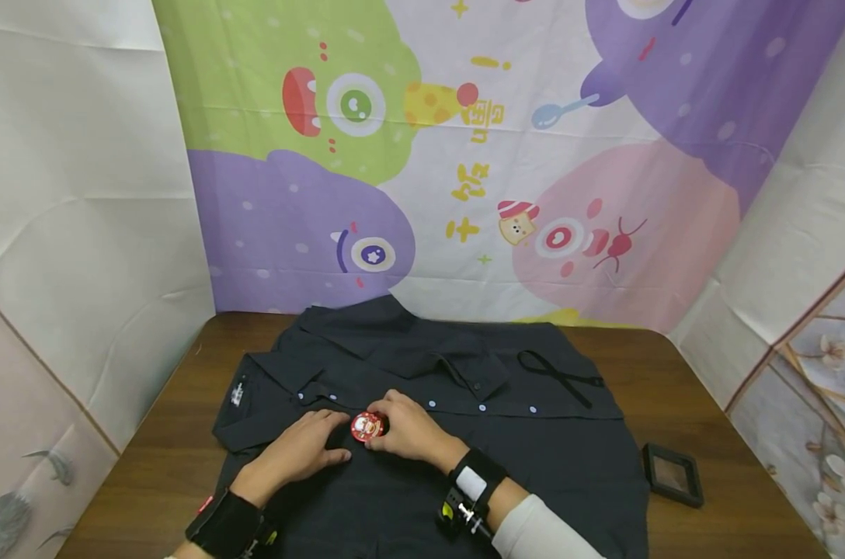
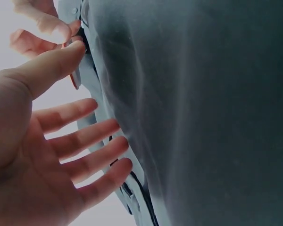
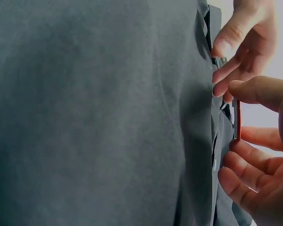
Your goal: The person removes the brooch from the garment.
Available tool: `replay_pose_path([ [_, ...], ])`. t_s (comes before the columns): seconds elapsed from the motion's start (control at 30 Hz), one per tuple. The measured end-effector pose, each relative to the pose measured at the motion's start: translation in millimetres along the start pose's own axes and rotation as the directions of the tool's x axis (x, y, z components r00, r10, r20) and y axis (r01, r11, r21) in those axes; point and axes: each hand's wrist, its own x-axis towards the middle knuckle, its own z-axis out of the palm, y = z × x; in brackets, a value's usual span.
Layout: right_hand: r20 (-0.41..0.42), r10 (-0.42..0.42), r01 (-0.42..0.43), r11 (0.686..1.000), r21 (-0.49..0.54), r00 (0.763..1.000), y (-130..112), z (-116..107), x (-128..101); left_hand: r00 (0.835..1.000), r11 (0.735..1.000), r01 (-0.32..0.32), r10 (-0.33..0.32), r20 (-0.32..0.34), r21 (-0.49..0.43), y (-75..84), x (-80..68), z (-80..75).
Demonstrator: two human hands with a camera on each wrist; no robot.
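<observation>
A dark shirt (image 1: 534, 466) is spread on the table, its row of pale buttons running across it. My right hand (image 1: 412, 428) pinches a round red badge (image 1: 366, 426) by its edge over the shirt front, near the buttons. Seen edge-on in the right wrist view, the badge (image 3: 237, 120) sits between thumb and fingers. Just left of it my left hand (image 1: 300, 449) holds nothing, its fingers extended. In the left wrist view those fingers (image 2: 87, 141) are spread beside the cloth, the thumb overlapping the badge (image 2: 74, 77).
A small black square frame (image 1: 674, 475) lies right of the shirt on the brown table (image 1: 730, 466). A black cord (image 1: 558, 376) rests on the shirt's upper right. Behind the table hangs a cartoon cloth (image 1: 478, 287).
</observation>
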Motion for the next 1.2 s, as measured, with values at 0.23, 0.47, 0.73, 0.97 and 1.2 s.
replay_pose_path([
  [0.23,-0.001,-0.018,0.018,1.000,-0.001,1.000,1,2,-1,0.997,0.999,-0.034,0.033,-0.072,-0.018,0.8,2.0,3.5],
  [0.47,0.001,-0.024,0.024,1.000,-0.010,1.000,1,2,-3,0.991,0.997,-0.073,0.071,-0.113,-0.015,2.1,2.6,6.4],
  [0.73,-0.001,-0.036,0.036,0.999,-0.024,0.999,-5,-3,-5,0.975,0.991,-0.135,0.136,-0.173,0.017,1.8,1.3,5.7],
  [0.97,-0.005,-0.032,0.032,0.999,-0.028,0.999,-7,-7,-6,0.972,0.990,-0.141,0.142,-0.187,0.015,1.3,4.3,4.2],
  [1.2,0.002,-0.040,0.040,0.999,-0.025,0.999,-6,-9,-7,0.969,0.988,-0.155,0.153,-0.195,0.005,2.6,5.0,5.5],
])
